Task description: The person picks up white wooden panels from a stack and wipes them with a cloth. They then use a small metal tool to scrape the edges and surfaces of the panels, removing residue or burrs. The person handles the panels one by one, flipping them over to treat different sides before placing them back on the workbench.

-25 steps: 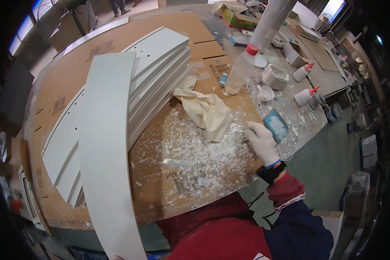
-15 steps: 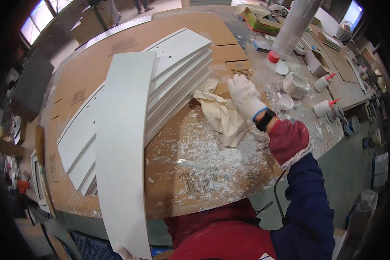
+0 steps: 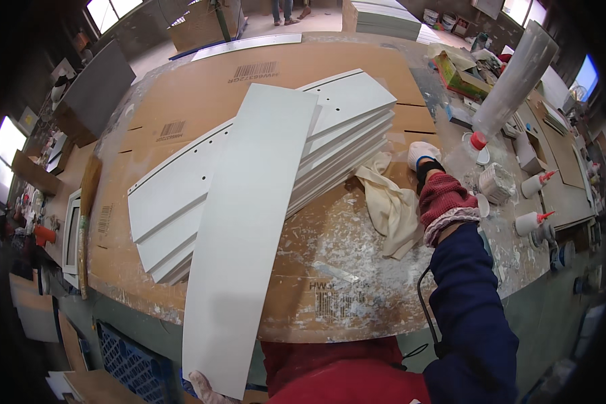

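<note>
A long white panel (image 3: 249,202) slants from the near edge across a stack of similar white panels (image 3: 357,101). My gloved left hand (image 3: 207,389) grips its near end at the lower edge, thumb on the top face and fingers hidden beneath. To the right, my right hand (image 3: 424,155) in a white glove lies over the cardboard just beyond a crumpled cream cloth (image 3: 392,212). Its fingers look curled in, and whatever they may hold is hidden. A dark band circles that wrist. The stack's top panel has small dark holes along its far edge.
Paint-flecked cardboard (image 3: 343,60) covers the table. At right stand a red-capped clear bottle (image 3: 461,158), two white squeeze bottles (image 3: 535,183) with red tips, and a clear wrapped roll (image 3: 515,81). A blue plastic crate (image 3: 131,357) is below the left edge.
The view has shifted, so the table sits lower and further right. My right hand has moved away to the far side of the cloth. My left hand keeps its hold on the panel's near end.
</note>
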Available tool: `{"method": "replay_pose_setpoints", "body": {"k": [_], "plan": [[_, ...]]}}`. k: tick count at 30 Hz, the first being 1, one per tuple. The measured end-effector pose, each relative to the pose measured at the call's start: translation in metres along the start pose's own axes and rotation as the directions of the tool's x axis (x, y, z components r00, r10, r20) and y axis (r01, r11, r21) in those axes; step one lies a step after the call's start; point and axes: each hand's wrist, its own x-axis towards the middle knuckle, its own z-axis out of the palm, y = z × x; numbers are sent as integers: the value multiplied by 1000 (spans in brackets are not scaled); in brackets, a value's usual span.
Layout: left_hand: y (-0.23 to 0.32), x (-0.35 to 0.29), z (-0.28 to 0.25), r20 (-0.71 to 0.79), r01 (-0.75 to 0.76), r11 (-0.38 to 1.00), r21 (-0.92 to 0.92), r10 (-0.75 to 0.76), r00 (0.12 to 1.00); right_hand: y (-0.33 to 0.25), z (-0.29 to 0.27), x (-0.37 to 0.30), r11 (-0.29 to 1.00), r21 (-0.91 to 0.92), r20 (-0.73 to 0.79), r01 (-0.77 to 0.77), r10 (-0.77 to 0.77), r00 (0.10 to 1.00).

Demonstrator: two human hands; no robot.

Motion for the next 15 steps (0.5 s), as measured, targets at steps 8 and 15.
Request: {"method": "replay_pose_setpoints", "body": {"k": [8, 15], "plan": [[-11, 20, -39, 5, 178, 984, -13, -178, 984, 32, -49, -91, -549, 826, -343, 127, -310, 887], [0, 7, -9, -36, -41, 999, 23, 42, 998, 8, -82, -126, -717, 682, -508, 141, -326, 797]]}}
